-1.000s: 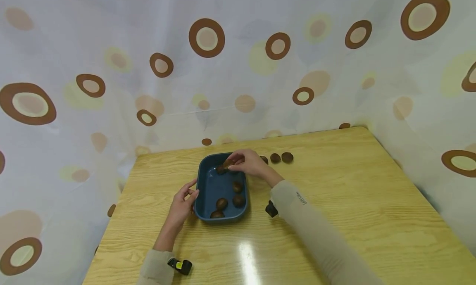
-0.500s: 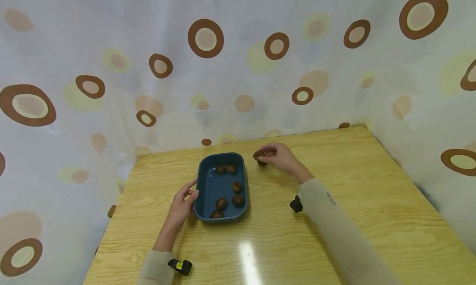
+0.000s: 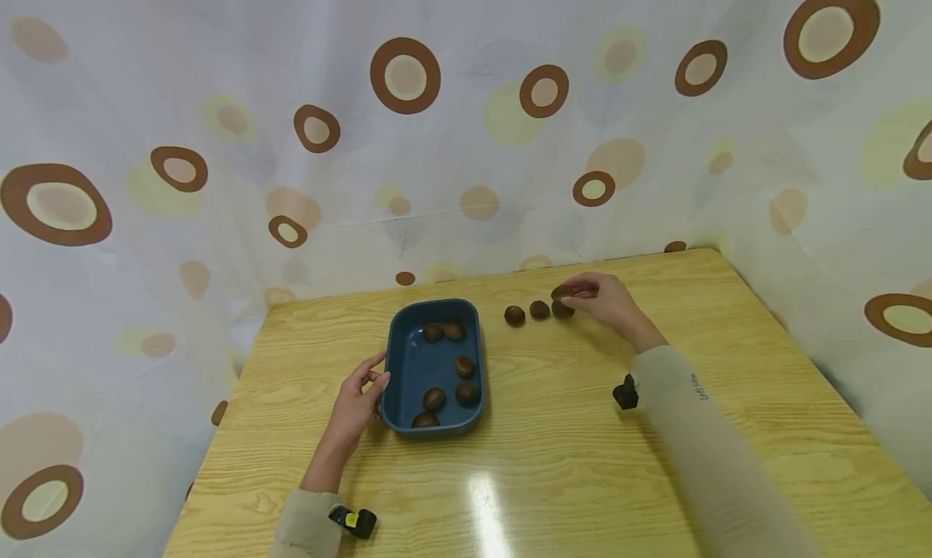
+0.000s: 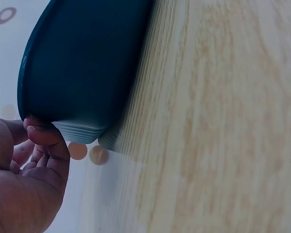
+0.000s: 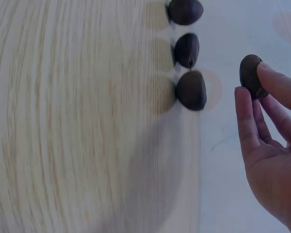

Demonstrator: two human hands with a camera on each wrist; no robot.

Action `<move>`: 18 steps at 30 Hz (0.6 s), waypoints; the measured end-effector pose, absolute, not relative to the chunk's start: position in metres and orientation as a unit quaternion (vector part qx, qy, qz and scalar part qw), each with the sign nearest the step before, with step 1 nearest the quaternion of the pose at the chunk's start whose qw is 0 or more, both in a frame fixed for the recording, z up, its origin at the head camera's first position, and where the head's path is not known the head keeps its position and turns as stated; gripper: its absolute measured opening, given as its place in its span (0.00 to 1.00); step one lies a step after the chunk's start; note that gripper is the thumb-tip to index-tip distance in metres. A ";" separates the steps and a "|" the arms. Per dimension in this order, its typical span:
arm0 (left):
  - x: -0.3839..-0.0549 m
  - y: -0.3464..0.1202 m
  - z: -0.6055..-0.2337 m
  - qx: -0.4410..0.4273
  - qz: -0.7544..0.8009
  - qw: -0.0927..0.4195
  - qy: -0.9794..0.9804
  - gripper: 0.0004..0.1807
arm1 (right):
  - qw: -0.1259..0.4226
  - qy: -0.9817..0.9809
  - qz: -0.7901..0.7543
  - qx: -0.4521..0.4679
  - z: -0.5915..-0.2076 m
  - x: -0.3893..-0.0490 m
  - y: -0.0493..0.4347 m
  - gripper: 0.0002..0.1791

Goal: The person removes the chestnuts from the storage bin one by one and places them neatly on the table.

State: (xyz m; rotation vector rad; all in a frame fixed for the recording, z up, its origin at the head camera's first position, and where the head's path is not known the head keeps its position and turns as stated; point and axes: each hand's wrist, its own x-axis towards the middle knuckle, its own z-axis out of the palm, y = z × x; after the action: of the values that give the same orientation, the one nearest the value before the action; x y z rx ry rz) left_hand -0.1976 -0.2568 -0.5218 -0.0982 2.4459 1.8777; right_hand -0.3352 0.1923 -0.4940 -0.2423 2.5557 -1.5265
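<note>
1. Right wrist view is giving the best look at the held nut (image 5: 252,76) (chestnut-looking, anyway). The right hand (image 3: 610,303) is pinching it between thumb and fingertips, up off the counter (image 3: 539,477). Makes sense to me: it's small and roundish, so a fingertip pinch is probably suiting it better than a full fist.

2. Three more nuts (image 3: 540,310) are lying in a short row on the counter. From the head view the held one is overlapping the rightmost of them, but the wrist angle is showing a clear gap, so they aren't touching.

3. Left of that row, the blue dish (image 3: 415,372) is sitting flat, with six loose nuts (image 3: 434,399) inside: two toward the far end, four toward the right and near sides. I'm guessing the raised walls are stopping them from rolling off.

4. Left hand (image 3: 355,402) is gripping the dish's left side, thumb at the rim, fingers outside. Probably just steadying it.

5. Further out, beige sleeves (image 3: 717,453) are covering both forearms, and a patterned sheet (image 3: 524,186) is hanging behind the counter.
</note>
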 end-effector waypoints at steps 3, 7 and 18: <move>-0.197 -0.257 -0.521 -0.033 0.608 0.030 0.793 0.25 | 0.074 0.857 -0.504 -0.076 -0.495 -0.336 0.203 0.25; -0.197 -0.257 -0.520 -0.034 0.610 0.033 0.791 0.25 | 0.074 0.860 -0.501 -0.065 -0.497 -0.336 0.214 0.25; -0.197 -0.257 -0.521 -0.034 0.615 0.033 0.787 0.25 | 0.086 0.863 -0.497 -0.037 -0.509 -0.335 0.227 0.29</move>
State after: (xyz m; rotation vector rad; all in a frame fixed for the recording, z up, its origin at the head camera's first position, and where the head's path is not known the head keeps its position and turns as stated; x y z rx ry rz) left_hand -0.1972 -0.2566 -0.5208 -0.1047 2.4223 1.8915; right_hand -0.3352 0.2273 -0.5092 -0.1102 2.5716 -1.4810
